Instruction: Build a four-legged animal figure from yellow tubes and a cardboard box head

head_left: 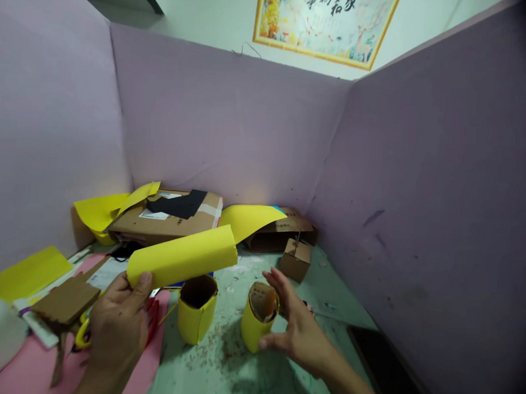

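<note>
My left hand [123, 318] is closed on one end of a curled yellow paper sheet [183, 256], which is held in the air, tilted slightly up to the right. Below it a yellow-covered cardboard tube [196, 318] stands upright on the table. To its right stands a second, narrower yellow-covered tube [252, 330] with bare cardboard showing inside. My right hand [295, 327] is beside this second tube, fingers apart and curved around its right side. The thumb is at the tube's lower edge; whether it touches I cannot tell.
A flat cardboard box [171, 225] with black paper on top lies at the back, near a small cardboard cube [295, 260]. Yellow sheets [31, 272], cardboard scraps [67, 296] and pink paper [33, 364] crowd the left. Purple panels [231, 127] enclose the green table [222, 365].
</note>
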`<move>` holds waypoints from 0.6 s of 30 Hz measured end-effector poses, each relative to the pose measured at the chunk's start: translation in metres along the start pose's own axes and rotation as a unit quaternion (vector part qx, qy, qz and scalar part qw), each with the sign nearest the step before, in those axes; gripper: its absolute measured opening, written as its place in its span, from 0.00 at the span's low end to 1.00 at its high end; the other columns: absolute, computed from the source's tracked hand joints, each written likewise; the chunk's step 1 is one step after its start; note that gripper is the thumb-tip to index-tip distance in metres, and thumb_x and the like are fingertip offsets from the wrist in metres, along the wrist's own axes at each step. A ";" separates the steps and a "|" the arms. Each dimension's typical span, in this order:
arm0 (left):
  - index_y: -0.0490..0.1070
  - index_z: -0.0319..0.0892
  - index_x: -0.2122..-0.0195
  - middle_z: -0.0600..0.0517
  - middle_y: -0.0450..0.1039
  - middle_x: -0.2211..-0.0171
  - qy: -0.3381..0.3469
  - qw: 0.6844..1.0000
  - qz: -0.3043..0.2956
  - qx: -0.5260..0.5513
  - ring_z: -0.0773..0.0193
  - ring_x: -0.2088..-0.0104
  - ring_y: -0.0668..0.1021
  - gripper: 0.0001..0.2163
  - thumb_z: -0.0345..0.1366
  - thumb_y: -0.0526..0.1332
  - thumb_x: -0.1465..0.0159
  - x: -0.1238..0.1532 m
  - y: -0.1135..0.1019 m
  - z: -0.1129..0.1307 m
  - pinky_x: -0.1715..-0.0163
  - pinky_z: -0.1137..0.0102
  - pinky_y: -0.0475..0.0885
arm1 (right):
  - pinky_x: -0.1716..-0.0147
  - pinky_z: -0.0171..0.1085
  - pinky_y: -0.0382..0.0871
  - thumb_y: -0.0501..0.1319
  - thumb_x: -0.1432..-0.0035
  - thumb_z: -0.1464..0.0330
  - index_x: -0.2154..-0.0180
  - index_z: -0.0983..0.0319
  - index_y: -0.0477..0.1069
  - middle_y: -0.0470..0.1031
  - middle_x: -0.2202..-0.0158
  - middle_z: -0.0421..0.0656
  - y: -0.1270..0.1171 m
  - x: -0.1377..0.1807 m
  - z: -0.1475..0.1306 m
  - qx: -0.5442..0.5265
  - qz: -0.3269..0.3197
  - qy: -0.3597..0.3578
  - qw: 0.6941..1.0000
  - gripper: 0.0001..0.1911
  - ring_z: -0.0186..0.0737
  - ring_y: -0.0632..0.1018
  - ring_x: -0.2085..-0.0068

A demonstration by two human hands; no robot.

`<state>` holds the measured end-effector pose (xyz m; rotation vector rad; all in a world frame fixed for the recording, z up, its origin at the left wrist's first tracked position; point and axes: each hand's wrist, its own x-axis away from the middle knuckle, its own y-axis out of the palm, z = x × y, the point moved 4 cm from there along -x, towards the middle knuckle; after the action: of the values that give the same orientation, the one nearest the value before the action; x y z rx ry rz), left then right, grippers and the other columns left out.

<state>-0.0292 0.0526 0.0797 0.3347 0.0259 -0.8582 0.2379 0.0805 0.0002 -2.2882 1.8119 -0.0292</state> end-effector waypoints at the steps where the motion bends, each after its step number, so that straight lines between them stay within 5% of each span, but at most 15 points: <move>1: 0.70 0.45 0.85 0.55 0.63 0.83 0.001 1.000 -0.005 0.001 0.62 0.76 0.71 0.08 0.37 0.69 0.61 0.001 0.000 0.001 0.71 0.65 0.77 | 0.34 0.56 0.50 0.78 0.71 0.69 0.36 0.55 0.54 0.58 0.33 0.54 0.003 -0.004 0.002 0.005 0.002 0.007 1.000 0.60 0.60 0.60 0.33; 7: 0.71 0.47 0.82 0.54 0.70 0.79 -0.023 0.999 -0.004 0.042 0.64 0.77 0.70 0.10 0.39 0.71 0.62 -0.005 -0.006 -0.017 0.68 0.66 0.77 | 0.46 0.50 0.66 0.75 0.70 0.75 0.42 0.59 0.62 0.73 0.48 0.48 0.006 -0.015 0.002 0.017 -0.005 0.014 1.000 0.49 0.55 0.75 0.48; 18: 0.74 0.46 0.74 0.56 0.76 0.76 -0.056 0.998 -0.013 0.030 0.66 0.72 0.77 0.15 0.38 0.74 0.63 -0.011 -0.022 -0.054 0.72 0.79 0.74 | 0.57 0.43 0.71 0.72 0.65 0.75 0.56 0.60 0.74 0.79 0.60 0.42 0.011 -0.020 0.003 -0.016 -0.014 -0.032 0.999 0.28 0.48 0.78 0.58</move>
<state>-0.0472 0.0635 0.0236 0.3433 -0.1009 -0.9039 0.2231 0.0981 -0.0028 -2.3085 1.7621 0.0674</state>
